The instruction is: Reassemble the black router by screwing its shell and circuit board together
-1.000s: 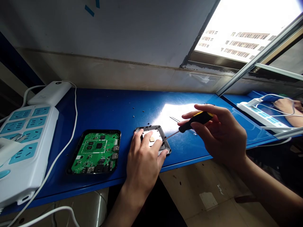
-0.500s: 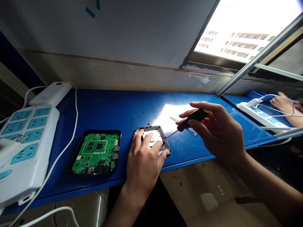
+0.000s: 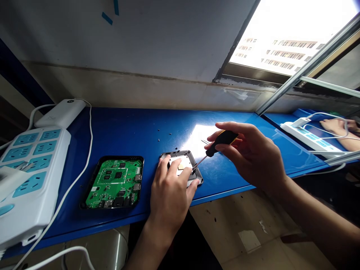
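Observation:
My left hand [image 3: 171, 187] is spread over a dark plastic casing half [image 3: 199, 177], gripping it by its edges against the table. Inside the casing sits a pale metal plate [image 3: 184, 162] with a tan square on it, partly covered by my fingers. In my right hand [image 3: 253, 153] is a screwdriver [image 3: 222, 141] with a black and yellow handle, held slanting. Its tip meets the casing's right side, near my left fingers; the exact contact point is too small to make out. Left of my hands, a green circuit board [image 3: 112, 183] lies in a black casing.
Several tiny screws [image 3: 158, 140] lie beyond the casing on the blue table [image 3: 126, 127]. A thin dark tool [image 3: 204, 141] lies behind the screwdriver. A white power strip [image 3: 63, 150] and cable [image 3: 81, 172] line the left. Another person's hand [image 3: 333, 125] shows at far right.
My right hand and the screwdriver handle have shifted slightly left, so the shaft stands a little steeper. The tip stays at the casing's right side, and my left hand keeps its place.

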Motion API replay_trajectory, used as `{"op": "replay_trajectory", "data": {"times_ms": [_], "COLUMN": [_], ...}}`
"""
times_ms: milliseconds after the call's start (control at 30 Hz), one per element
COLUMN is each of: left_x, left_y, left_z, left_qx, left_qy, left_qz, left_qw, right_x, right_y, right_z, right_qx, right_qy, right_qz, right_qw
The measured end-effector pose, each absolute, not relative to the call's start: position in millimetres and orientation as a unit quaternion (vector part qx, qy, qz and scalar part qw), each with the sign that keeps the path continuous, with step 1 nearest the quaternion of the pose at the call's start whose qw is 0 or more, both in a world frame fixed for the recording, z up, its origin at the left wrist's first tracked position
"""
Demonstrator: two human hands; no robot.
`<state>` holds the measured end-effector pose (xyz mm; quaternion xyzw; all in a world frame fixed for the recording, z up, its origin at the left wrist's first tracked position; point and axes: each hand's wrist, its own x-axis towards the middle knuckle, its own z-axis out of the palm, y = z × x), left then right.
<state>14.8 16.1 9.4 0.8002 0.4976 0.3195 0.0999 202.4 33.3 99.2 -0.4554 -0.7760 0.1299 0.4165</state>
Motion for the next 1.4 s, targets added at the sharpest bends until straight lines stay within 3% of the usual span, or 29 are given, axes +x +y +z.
{"op": "replay_trajectory", "data": {"times_ms": [267, 533, 767, 967, 1200, 1400], "left_x": [14.0, 13.8, 14.3, 14.0, 13.3, 14.1], "left_y": [17.0, 15.7, 17.1, 16.3, 16.7, 17.5], "left_z": [12.2, 9.5, 10.4, 9.6, 8.4, 8.1], "left_qx": [0.805, 0.795, 0.793, 0.788, 0.785, 0.783], "left_qy": [0.496, 0.5, 0.501, 0.506, 0.505, 0.506], "left_qz": [0.312, 0.33, 0.333, 0.332, 0.339, 0.345], "left_qw": [0.093, 0.096, 0.098, 0.114, 0.117, 0.111], "right_x": [203.8, 200.2, 195.5, 194.0, 190.4, 184.4], "right_y": [32.1, 29.2, 36.8, 29.0, 30.8, 27.5], "right_z": [95.4, 112.0, 104.4, 107.7, 107.8, 112.8], "right_qx": [-0.456, -0.447, -0.481, -0.465, -0.474, -0.46], "right_qy": [-0.768, -0.792, -0.78, -0.799, -0.796, -0.813], "right_qz": [0.135, 0.164, -0.001, 0.032, -0.094, -0.004], "right_qw": [0.428, 0.382, 0.4, 0.38, 0.364, 0.357]}}
